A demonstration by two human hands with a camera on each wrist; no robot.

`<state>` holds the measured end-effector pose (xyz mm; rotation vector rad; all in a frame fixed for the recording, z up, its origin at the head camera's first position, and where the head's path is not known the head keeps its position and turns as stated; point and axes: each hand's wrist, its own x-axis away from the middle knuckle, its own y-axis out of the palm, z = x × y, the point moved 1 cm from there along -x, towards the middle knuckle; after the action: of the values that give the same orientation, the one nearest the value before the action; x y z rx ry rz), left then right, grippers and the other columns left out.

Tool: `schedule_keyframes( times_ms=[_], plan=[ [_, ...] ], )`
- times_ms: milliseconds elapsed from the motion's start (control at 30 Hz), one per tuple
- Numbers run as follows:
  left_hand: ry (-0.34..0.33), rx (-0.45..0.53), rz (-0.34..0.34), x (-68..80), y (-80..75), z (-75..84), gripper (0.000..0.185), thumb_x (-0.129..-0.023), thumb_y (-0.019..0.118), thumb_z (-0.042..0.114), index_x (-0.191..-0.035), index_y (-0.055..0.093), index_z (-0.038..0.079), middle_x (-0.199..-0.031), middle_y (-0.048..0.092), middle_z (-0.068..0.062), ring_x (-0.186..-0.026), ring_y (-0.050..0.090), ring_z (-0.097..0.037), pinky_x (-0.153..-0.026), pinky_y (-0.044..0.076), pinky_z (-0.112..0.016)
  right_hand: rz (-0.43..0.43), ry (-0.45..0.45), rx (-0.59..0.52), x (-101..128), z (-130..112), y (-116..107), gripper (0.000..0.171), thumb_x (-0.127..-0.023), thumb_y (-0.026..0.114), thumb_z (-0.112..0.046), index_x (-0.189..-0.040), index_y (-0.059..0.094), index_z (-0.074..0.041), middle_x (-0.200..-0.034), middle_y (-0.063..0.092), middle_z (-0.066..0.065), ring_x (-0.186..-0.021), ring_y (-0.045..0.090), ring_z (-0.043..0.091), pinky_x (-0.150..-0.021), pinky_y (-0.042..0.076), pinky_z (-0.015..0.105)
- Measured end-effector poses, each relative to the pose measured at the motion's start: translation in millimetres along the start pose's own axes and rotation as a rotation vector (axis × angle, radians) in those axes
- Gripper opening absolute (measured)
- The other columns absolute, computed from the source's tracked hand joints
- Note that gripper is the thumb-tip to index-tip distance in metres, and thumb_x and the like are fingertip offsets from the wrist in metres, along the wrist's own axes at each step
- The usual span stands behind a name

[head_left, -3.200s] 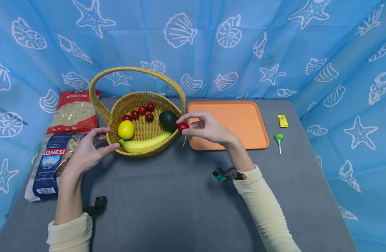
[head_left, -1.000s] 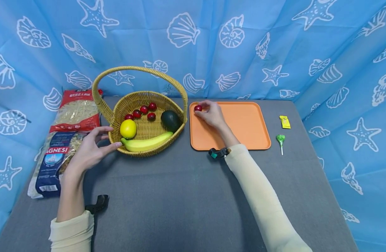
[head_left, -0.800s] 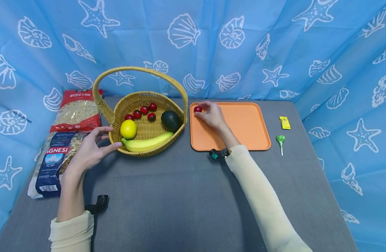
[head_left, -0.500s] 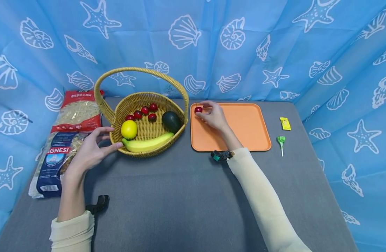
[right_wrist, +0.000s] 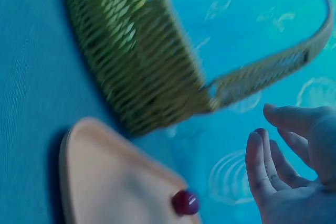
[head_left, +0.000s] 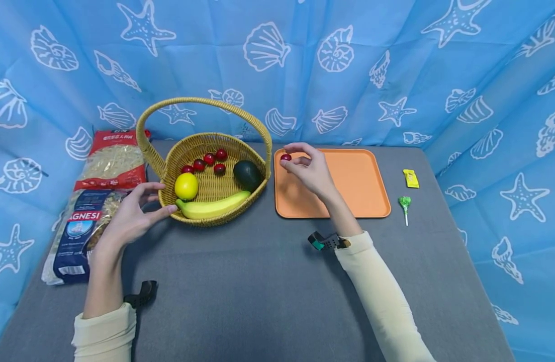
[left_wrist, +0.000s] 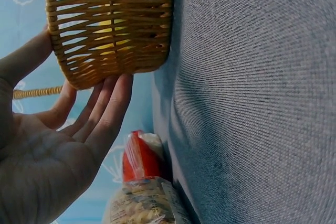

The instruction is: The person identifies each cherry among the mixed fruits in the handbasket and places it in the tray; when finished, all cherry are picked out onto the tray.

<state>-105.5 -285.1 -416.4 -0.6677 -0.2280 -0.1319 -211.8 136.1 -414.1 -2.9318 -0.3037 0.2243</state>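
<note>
Although my right hand (head_left: 311, 168) is positioned above the rectangular orange plastic tray (head_left: 354, 201), its fingers (right_wrist: 255, 156) are released: the right wrist view shows them loosely bent, apart from the round, glossy, dark-red cherry (right_wrist: 185, 202) and holding nothing. The cherry lies on the tray at the ten o'clock corner, close to the rim. The tray lies flat on the grey cloth-covered worktop (head_left: 241, 291).

My left hand (head_left: 132, 211) is located at the nine o'clock end of the oval golden-brown wicker basket (head_left: 209, 187). Its fingers are grasping that end: thumb and index finger lap the rim, and the remaining fingers bear on the outer wall. The basket stands upright at nine o'clock from the tray, just beside it, with its arched wicker handle (head_left: 191, 100) raised.

Basket contents, by position: five dark-red cherries (head_left: 209, 159) at eleven o'clock; one dark-green, egg-shaped avocado (head_left: 248, 174) at three; one curved yellow banana (head_left: 216, 206) at six; one rounded yellow lemon (head_left: 186, 186) at nine.

From the basket, a red-and-clear plastic bag (head_left: 116, 156) lies at nine o'clock and a blue-and-clear plastic bag marked "AGNESI" (head_left: 80, 236) at eight. From the tray, a small yellow wrapped packet (head_left: 410, 178) lies at three o'clock and a green-wrapped lollipop (head_left: 404, 201) at half past three.
</note>
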Motion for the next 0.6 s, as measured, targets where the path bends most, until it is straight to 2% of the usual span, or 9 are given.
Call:
schedule_keyframes(
  times_ms=[67, 167, 300, 467, 600],
  plan=[
    [0.001, 0.000, 0.000, -0.2, 0.3, 0.4, 0.081, -0.102, 0.075, 0.048, -0.162, 0.039, 0.007, -0.168, 0.041, -0.026, -0.153, 0.038, -0.053, -0.119, 0.036, -0.080, -0.008, -0.046, -0.016, 8, -12, 1, 0.036, -0.099, 0.078, -0.008, -0.133, 0.068, -0.001, -0.133, 0.068, 0.020, -0.093, 0.076, 0.014, -0.084, 0.065, 0.024],
    [0.002, 0.002, 0.001, -0.2, 0.4, 0.6, 0.081, -0.102, 0.075, 0.047, -0.162, 0.039, 0.007, -0.167, 0.041, -0.026, -0.153, 0.038, -0.053, -0.119, 0.035, -0.080, -0.033, -0.132, -0.040, 18, -29, 5, 0.033, -0.098, 0.078, -0.003, -0.129, 0.069, 0.003, -0.125, 0.070, 0.014, -0.092, 0.075, 0.014, -0.083, 0.066, 0.025],
    [0.005, 0.002, 0.002, -0.1, 0.1, 0.0, 0.080, -0.102, 0.075, 0.046, -0.161, 0.039, 0.007, -0.168, 0.040, -0.026, -0.153, 0.038, -0.053, -0.119, 0.035, -0.081, -0.106, -0.223, -0.053, 28, -50, 15, 0.032, -0.096, 0.077, 0.004, -0.126, 0.068, 0.007, -0.123, 0.070, 0.019, -0.096, 0.073, 0.017, -0.085, 0.067, 0.025],
    [0.009, 0.001, 0.001, -0.5, 0.4, -0.7, 0.080, -0.102, 0.076, 0.046, -0.161, 0.039, 0.007, -0.168, 0.040, -0.027, -0.153, 0.038, -0.054, -0.119, 0.034, -0.081, -0.221, -0.233, -0.064, 30, -65, 36, 0.031, -0.097, 0.075, 0.004, -0.127, 0.068, 0.007, -0.125, 0.070, 0.027, -0.099, 0.073, 0.014, -0.087, 0.066, 0.026],
    [0.011, 0.001, 0.004, -0.5, 0.7, -0.9, 0.080, -0.102, 0.076, 0.046, -0.160, 0.039, 0.006, -0.168, 0.040, -0.027, -0.153, 0.038, -0.054, -0.119, 0.034, -0.081, -0.292, -0.220, -0.030, 24, -68, 55, 0.030, -0.100, 0.074, -0.001, -0.129, 0.069, 0.004, -0.125, 0.072, 0.023, -0.102, 0.074, 0.015, -0.091, 0.066, 0.029]
  ],
)
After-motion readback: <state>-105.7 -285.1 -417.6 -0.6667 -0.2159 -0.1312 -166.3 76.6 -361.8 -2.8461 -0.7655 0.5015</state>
